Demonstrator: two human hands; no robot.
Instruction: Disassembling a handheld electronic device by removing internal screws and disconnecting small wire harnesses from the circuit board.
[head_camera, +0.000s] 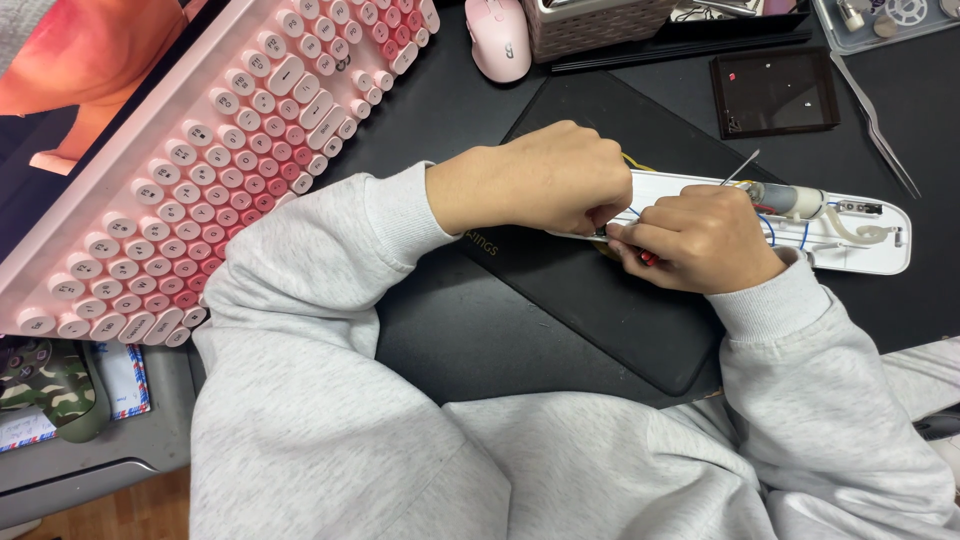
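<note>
A long white opened device shell (880, 255) lies across a black pad (620, 320), with a small grey motor (795, 200), blue wires and a pale tube inside it. My left hand (545, 180) is closed in a fist over the shell's left end, pinching something small at the fingertips. My right hand (700, 240) presses in from the right, fingers closed on a thin tool with a red part, its tip meeting the left fingertips. What sits between the fingertips is hidden. Both arms wear grey sleeves.
A pink round-key keyboard (200, 150) lies at the left, a pink mouse (498, 35) at the top. A dark square tray (775, 92), metal tweezers (880, 125), a woven basket (590, 22) and a clear parts box (880, 20) sit at the back right.
</note>
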